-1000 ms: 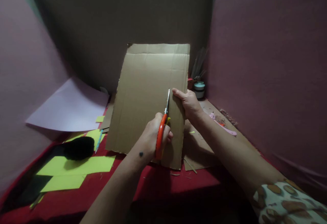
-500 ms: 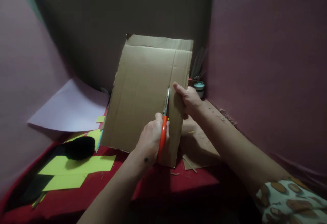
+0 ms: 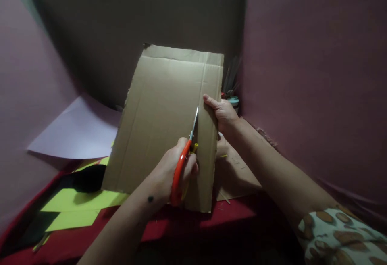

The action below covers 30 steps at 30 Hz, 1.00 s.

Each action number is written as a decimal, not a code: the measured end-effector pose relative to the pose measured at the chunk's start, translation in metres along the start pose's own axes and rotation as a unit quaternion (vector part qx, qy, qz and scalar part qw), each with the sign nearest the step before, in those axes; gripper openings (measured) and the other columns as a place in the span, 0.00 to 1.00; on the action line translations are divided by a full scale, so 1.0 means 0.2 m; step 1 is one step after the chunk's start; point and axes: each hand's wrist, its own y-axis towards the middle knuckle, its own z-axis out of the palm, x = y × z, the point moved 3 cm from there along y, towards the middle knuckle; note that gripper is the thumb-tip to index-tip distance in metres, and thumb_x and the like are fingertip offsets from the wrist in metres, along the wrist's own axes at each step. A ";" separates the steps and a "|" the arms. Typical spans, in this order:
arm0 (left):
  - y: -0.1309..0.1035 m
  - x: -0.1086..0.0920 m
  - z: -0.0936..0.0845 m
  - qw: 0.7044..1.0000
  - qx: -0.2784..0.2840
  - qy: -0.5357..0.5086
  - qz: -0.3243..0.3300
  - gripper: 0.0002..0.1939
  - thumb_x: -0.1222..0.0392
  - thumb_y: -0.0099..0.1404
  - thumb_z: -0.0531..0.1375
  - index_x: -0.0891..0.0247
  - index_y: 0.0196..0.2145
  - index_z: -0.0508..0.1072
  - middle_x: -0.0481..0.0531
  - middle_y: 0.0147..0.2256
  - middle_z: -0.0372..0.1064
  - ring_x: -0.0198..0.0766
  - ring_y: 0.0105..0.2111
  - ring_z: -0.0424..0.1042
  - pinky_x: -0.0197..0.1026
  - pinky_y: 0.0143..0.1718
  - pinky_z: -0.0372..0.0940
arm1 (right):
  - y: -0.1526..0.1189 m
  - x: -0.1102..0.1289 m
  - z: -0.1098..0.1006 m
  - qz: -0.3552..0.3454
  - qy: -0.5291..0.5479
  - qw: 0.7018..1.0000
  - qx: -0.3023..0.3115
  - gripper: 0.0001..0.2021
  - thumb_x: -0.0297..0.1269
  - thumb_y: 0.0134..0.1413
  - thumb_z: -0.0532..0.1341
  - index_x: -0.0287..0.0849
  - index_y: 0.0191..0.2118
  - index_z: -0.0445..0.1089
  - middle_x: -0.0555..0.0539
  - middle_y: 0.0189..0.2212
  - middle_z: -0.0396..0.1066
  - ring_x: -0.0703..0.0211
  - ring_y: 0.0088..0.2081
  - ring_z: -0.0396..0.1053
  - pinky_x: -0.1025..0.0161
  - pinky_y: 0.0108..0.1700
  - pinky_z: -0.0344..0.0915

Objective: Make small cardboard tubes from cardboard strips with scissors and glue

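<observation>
A tall sheet of brown cardboard point(image 3: 163, 103) is held up in front of me, leaning slightly, with crease lines near its top and right side. My right hand point(image 3: 225, 113) grips its right edge, thumb on the near face and the other fingers behind. My left hand point(image 3: 178, 168) is closed around the orange handles of a pair of scissors point(image 3: 180, 170). Their blades point upward and lie at a cut in the cardboard, left of my right thumb. A small yellow piece shows by the handles; I cannot make out what it is.
Yellow paper point(image 3: 75, 200) and a dark fuzzy object point(image 3: 89, 178) lie on the red cloth point(image 3: 121, 224) at left, near a curved pale sheet point(image 3: 75, 130). More cardboard point(image 3: 238, 176) with scraps lies at right, before a teal-lidded jar point(image 3: 233, 101). Walls stand close on both sides.
The cardboard's lower part has swung down and left. My left hand and the scissors have shifted left and lower, with the handles tilted further left. My right hand keeps its grip.
</observation>
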 end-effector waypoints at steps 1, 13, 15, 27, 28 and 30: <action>-0.01 -0.01 0.00 1.000 0.011 -0.017 -0.018 0.03 0.63 0.60 0.51 0.58 0.28 0.58 0.46 0.22 0.67 0.37 0.24 0.66 0.40 0.28 0.61 | -0.01 0.00 0.00 0.012 -0.001 1.000 0.002 0.09 0.39 0.44 0.69 0.40 0.31 0.73 0.51 0.22 0.74 0.59 0.24 0.70 0.60 0.30 0.69; 0.02 -0.01 -0.01 0.999 0.040 -0.026 0.018 0.03 0.64 0.61 0.51 0.58 0.29 0.57 0.46 0.22 0.68 0.36 0.23 0.69 0.39 0.28 0.63 | -0.05 -0.01 0.00 0.079 -0.013 0.996 -0.046 0.05 0.35 0.48 0.66 0.39 0.29 0.73 0.51 0.16 0.70 0.60 0.20 0.67 0.60 0.29 0.69; 0.04 -0.01 -0.01 0.999 0.016 0.005 0.032 0.04 0.60 0.62 0.51 0.58 0.30 0.57 0.45 0.22 0.66 0.36 0.23 0.67 0.40 0.27 0.62 | -0.05 -0.01 -0.01 0.074 -0.011 0.996 -0.051 0.05 0.35 0.48 0.66 0.39 0.29 0.72 0.51 0.16 0.70 0.59 0.21 0.67 0.60 0.30 0.70; 0.03 0.08 0.05 0.998 -0.025 -0.006 0.060 0.07 0.57 0.63 0.51 0.58 0.28 0.57 0.45 0.22 0.63 0.35 0.23 0.63 0.39 0.27 0.59 | -0.05 -0.03 -0.02 0.027 0.004 0.999 -0.028 0.06 0.34 0.46 0.67 0.38 0.32 0.73 0.51 0.21 0.72 0.61 0.24 0.69 0.61 0.32 0.69; 0.02 0.06 0.05 0.998 0.011 -0.033 0.044 0.06 0.58 0.62 0.51 0.58 0.28 0.58 0.46 0.22 0.65 0.36 0.23 0.65 0.39 0.29 0.61 | -0.05 -0.03 -0.02 0.025 0.004 0.999 -0.026 0.07 0.34 0.46 0.67 0.39 0.32 0.73 0.51 0.21 0.72 0.60 0.24 0.70 0.61 0.33 0.69; -0.01 0.04 0.04 0.994 0.060 -0.089 0.025 0.04 0.60 0.61 0.51 0.58 0.29 0.58 0.48 0.23 0.68 0.37 0.25 0.69 0.40 0.31 0.64 | -0.05 -0.03 -0.02 0.021 0.001 0.999 -0.025 0.07 0.35 0.45 0.68 0.39 0.32 0.73 0.51 0.21 0.72 0.60 0.25 0.70 0.60 0.33 0.69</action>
